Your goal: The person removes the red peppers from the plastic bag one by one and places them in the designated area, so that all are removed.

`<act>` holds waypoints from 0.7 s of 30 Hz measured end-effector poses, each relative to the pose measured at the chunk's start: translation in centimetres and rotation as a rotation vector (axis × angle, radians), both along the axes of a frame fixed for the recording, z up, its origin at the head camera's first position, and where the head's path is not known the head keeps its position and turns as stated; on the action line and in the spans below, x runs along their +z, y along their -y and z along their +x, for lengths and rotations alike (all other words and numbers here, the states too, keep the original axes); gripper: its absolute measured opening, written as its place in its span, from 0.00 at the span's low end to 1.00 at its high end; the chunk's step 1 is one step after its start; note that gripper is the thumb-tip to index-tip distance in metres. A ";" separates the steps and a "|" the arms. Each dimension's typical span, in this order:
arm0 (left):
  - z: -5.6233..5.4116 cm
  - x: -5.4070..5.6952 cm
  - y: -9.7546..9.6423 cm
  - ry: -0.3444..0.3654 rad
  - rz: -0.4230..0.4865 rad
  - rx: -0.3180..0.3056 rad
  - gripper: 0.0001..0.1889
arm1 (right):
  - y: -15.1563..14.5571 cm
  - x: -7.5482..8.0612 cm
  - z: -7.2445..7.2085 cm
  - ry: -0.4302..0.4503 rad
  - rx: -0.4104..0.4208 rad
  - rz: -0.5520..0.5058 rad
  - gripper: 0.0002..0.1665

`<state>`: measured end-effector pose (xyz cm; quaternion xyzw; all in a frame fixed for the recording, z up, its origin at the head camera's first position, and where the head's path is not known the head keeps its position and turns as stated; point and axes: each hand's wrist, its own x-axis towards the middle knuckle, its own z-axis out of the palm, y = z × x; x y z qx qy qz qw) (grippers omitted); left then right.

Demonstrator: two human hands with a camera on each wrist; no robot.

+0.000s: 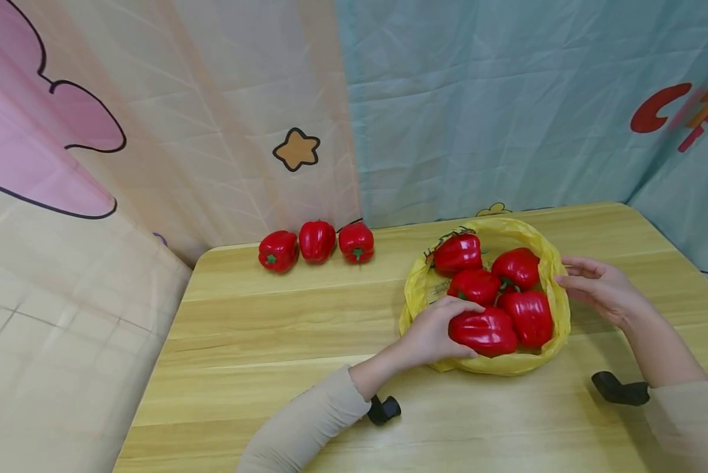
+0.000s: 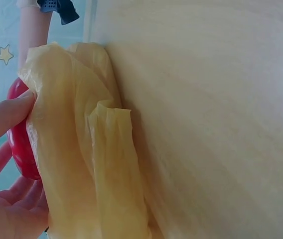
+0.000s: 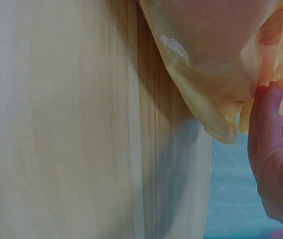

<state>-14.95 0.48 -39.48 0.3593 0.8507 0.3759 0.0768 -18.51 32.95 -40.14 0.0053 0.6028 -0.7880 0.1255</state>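
Observation:
A yellow plastic bag (image 1: pixel 415 295), its mouth spread wide and rim rolled, stands on the table with several glossy red bell peppers inside. My left hand (image 1: pixel 433 334) grips the front-left bell pepper (image 1: pixel 485 332), thumb at the near side and fingers over the top. In the left wrist view that red pepper (image 2: pixel 23 144) shows partly behind the bag's wall (image 2: pixel 76 149). On the other side, my right hand (image 1: pixel 605 292) pinches the bag's right rim. The right wrist view has those fingertips at the thin edge of the bag (image 3: pixel 206 64).
Three more red bell peppers, the left one (image 1: pixel 278 251), the middle one (image 1: pixel 316 242) and the right one (image 1: pixel 356 242), lie in a row near the back edge of the wooden table (image 1: pixel 259 328). A printed curtain (image 1: pixel 242 98) hangs behind. Black wrist-worn pieces (image 1: pixel 620 389) jut out near both sleeves.

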 end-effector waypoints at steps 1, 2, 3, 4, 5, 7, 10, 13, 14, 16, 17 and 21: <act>0.0 0.1 0.0 0.004 0.003 0.003 0.31 | 0.0 0.0 0.0 0.003 0.000 0.001 0.20; 0.0 0.2 0.1 0.007 0.006 0.005 0.31 | 0.0 0.0 0.0 0.006 -0.001 0.003 0.20; 0.1 0.3 0.2 0.013 0.011 0.008 0.31 | 0.0 0.0 0.0 0.009 -0.002 0.006 0.20; 0.1 0.4 0.2 0.015 0.014 0.012 0.31 | 0.0 0.1 0.0 0.013 -0.002 0.006 0.20; 0.1 0.5 0.3 0.019 0.018 0.016 0.31 | 0.0 0.1 0.0 0.015 -0.003 0.007 0.21; 0.0 0.5 0.4 0.026 0.024 0.025 0.31 | -0.1 0.1 0.0 0.016 -0.001 0.009 0.21; 0.0 0.6 0.7 0.030 0.036 0.036 0.32 | -0.1 0.1 0.0 0.014 0.000 0.004 0.21; -0.1 0.7 0.9 0.043 0.058 0.045 0.32 | -0.1 0.1 0.0 0.009 0.002 0.002 0.21; -0.1 0.8 1.0 0.052 0.066 0.048 0.32 | -0.1 0.1 0.0 0.010 0.001 0.003 0.21; -0.1 1.0 1.2 0.075 0.088 0.054 0.32 | -0.2 0.1 0.0 0.008 0.000 0.006 0.21; -0.2 1.1 1.2 0.085 0.100 0.058 0.32 | -0.2 0.1 0.0 0.007 0.000 0.006 0.21; -0.5 1.3 1.6 0.093 0.133 0.064 0.31 | -0.2 0.1 0.0 0.008 -0.001 0.018 0.21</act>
